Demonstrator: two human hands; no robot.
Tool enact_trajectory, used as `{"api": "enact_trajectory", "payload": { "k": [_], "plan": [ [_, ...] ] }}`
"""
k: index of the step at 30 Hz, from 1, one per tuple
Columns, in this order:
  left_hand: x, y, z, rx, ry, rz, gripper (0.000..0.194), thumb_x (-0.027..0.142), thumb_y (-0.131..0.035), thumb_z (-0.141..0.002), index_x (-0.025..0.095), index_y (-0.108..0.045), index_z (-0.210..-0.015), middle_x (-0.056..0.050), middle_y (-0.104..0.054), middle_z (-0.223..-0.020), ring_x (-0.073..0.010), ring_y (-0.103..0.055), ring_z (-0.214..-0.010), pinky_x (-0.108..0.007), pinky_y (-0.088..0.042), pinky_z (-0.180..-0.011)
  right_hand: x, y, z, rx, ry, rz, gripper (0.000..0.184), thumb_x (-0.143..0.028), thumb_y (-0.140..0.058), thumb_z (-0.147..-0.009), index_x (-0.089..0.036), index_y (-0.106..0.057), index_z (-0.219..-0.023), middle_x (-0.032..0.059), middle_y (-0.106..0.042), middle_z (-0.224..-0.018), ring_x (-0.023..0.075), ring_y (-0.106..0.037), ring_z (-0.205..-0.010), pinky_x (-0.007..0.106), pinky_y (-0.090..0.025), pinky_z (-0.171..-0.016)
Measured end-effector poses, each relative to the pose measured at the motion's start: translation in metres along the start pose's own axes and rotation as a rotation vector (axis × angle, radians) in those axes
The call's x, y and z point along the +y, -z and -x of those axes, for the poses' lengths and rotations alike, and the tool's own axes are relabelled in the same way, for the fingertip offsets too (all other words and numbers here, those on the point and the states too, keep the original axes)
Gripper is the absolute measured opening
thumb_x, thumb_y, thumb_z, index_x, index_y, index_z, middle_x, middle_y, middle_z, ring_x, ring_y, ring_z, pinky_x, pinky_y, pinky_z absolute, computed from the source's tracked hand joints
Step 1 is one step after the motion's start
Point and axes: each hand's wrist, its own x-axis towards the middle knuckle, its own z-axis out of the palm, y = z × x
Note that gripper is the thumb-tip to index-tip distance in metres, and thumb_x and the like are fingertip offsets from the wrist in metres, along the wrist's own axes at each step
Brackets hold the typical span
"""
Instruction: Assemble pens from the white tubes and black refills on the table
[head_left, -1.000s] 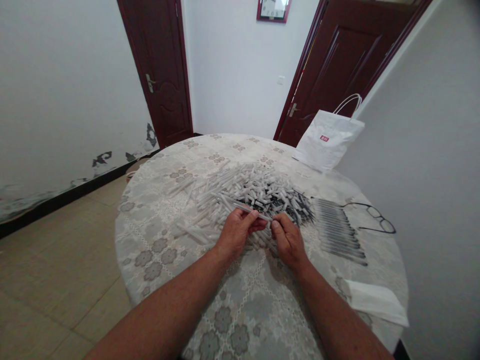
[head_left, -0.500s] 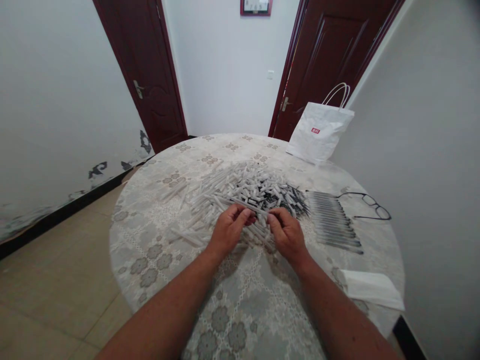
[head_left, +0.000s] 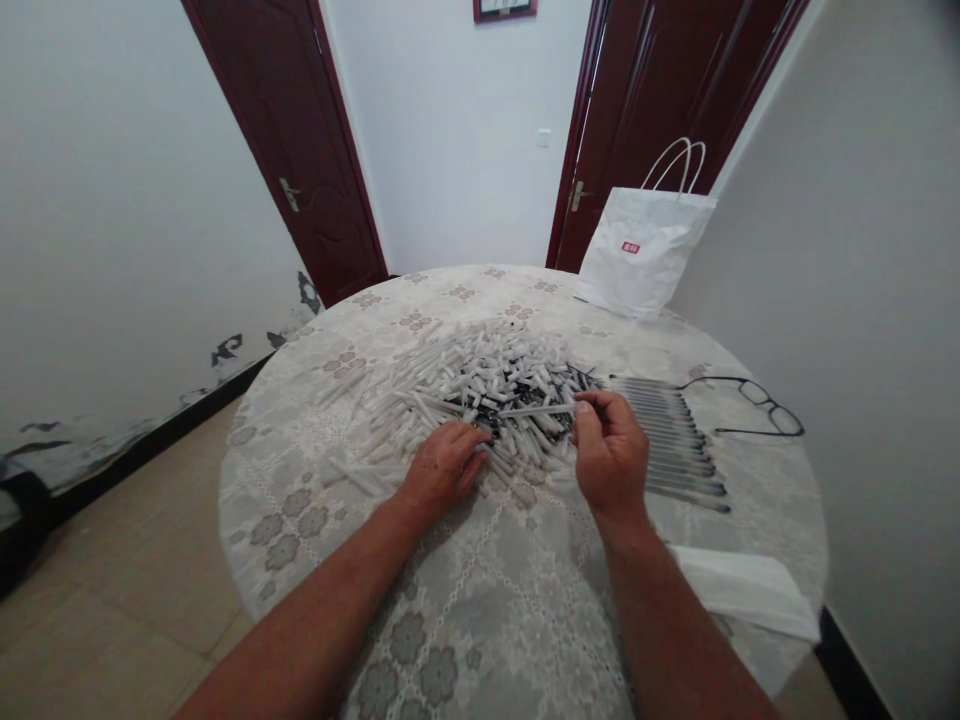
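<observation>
My right hand (head_left: 609, 450) pinches one end of a slim whitish pen tube (head_left: 536, 410), which points left over a heap of pen parts. My left hand (head_left: 444, 465) is lowered at the near edge of that heap, fingers bent and close together; what is at its fingertips is too small to make out. The heap holds long translucent tubes (head_left: 401, 385), short white pieces (head_left: 491, 360) and thin black sticks (head_left: 517, 392), mixed together. Right of my right hand lies a neat row of pens (head_left: 675, 440), clear with dark ends, side by side.
All this lies on a round table with a patterned cloth (head_left: 450, 640). Eyeglasses (head_left: 754, 390) rest beyond the row of pens. A white folded sheet (head_left: 742, 590) lies at the right near edge. A white paper bag (head_left: 645, 250) stands at the back right, near a wall.
My hands, close together earlier around the tube, have moved apart. The right has gone right with the tube; the left has let go of it and moved left, down to the heap.
</observation>
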Motion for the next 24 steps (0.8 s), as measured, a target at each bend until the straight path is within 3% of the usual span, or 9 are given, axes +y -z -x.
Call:
{"api": "enact_trajectory", "payload": {
  "k": [7, 12, 21, 24],
  "plan": [
    [0.007, -0.005, -0.004, -0.057, -0.090, -0.162, 0.026, 0.019, -0.052, -0.094, 0.021, -0.069, -0.114, -0.011, -0.071, -0.102, -0.0237, -0.062, -0.097, -0.038, -0.049, -0.087, -0.005, 0.003, -0.004, 0.025, 0.051, 0.119, 0.018, -0.030, -0.054, -0.093, -0.019, -0.067, -0.097, 0.0041, -0.067, -0.084, 0.0193, -0.061, -0.077, 0.031, -0.046, -0.074],
    [0.015, -0.010, -0.004, -0.030, -0.118, -0.100, 0.025, 0.020, -0.052, -0.095, 0.022, -0.070, -0.112, -0.011, -0.071, -0.101, -0.0223, -0.064, -0.096, -0.037, -0.048, -0.088, 0.000, 0.007, -0.010, 0.059, 0.074, 0.166, 0.018, -0.030, -0.054, -0.092, -0.018, -0.068, -0.096, 0.0050, -0.067, -0.085, 0.0203, -0.062, -0.079, 0.031, -0.047, -0.075],
    [0.058, -0.034, -0.013, -0.181, -0.195, -0.070, 0.017, 0.022, -0.055, -0.093, 0.020, -0.069, -0.101, -0.011, -0.067, -0.090, -0.0244, -0.060, -0.088, -0.036, -0.047, -0.082, 0.017, 0.021, -0.025, 0.259, -0.012, 0.074, 0.024, -0.036, -0.050, -0.092, -0.017, -0.065, -0.096, 0.0027, -0.062, -0.077, 0.0177, -0.057, -0.069, 0.029, -0.045, -0.067],
    [0.071, -0.027, -0.015, -0.204, -0.195, 0.004, 0.018, 0.020, -0.054, -0.092, 0.021, -0.070, -0.100, -0.011, -0.068, -0.091, -0.0253, -0.061, -0.091, -0.039, -0.046, -0.086, 0.019, 0.020, -0.024, 0.247, -0.016, 0.095, 0.027, -0.038, -0.048, -0.092, -0.017, -0.065, -0.095, 0.0021, -0.061, -0.074, 0.0177, -0.056, -0.069, 0.029, -0.045, -0.067]
  ]
}}
